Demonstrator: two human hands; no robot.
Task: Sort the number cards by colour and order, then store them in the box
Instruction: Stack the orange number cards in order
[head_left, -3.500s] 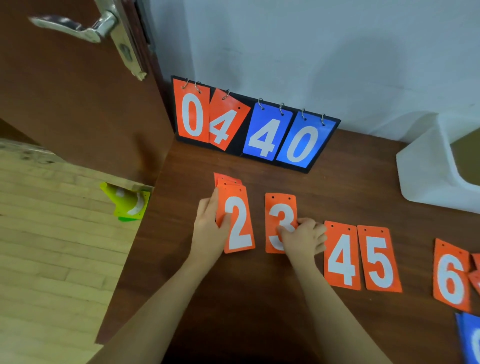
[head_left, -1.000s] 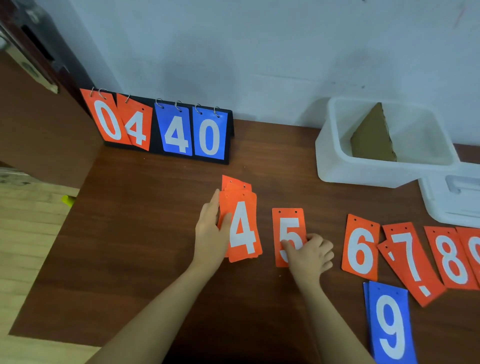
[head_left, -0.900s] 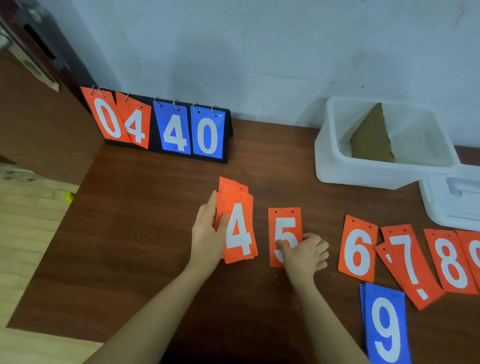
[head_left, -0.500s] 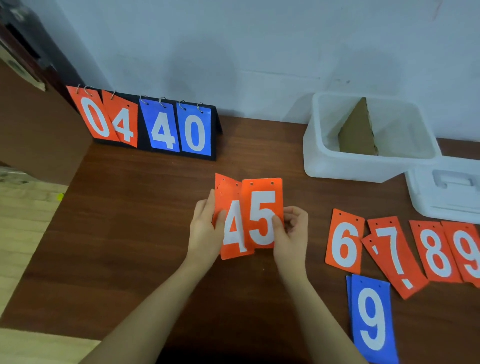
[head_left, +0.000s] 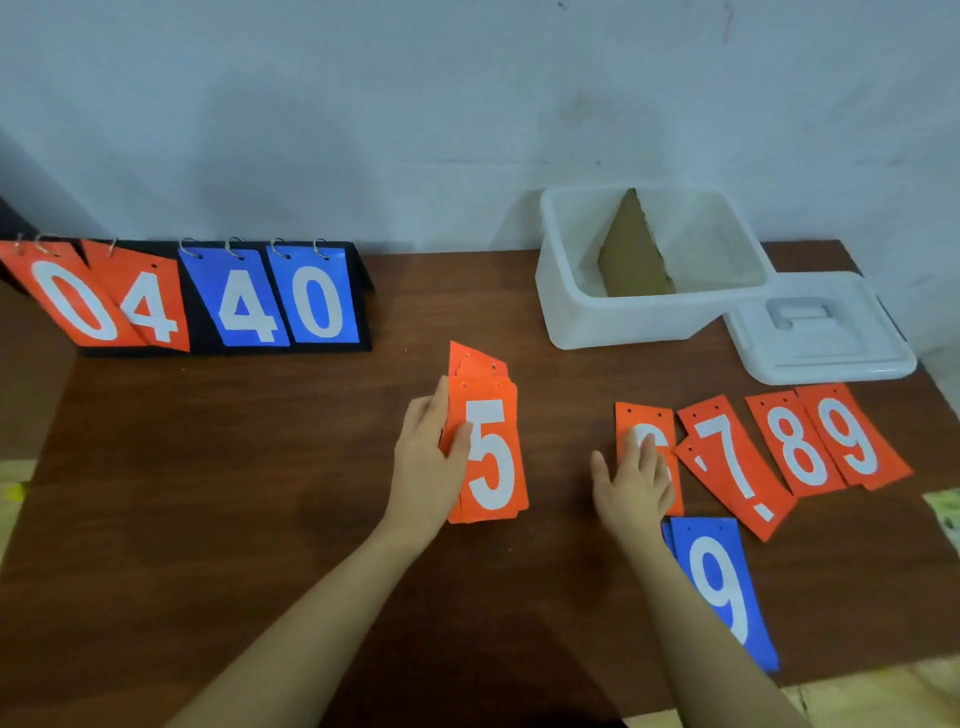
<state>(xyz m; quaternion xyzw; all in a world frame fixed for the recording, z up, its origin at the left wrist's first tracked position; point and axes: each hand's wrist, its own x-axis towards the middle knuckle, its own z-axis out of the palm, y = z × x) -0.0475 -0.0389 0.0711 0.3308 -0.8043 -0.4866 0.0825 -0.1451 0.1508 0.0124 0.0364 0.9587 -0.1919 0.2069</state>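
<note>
Your left hand (head_left: 426, 462) grips the stack of orange number cards (head_left: 488, 457), 5 on top, thumb curled over its edge, in front of the white plastic box (head_left: 649, 317). Your right hand (head_left: 636, 488) lies flat, fingers straight, on the orange 6 card (head_left: 644, 426) on the brown wooden tabletop (head_left: 234, 467).

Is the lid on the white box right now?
No, the lid lies on the table beside the white box, whose top is open.
</note>
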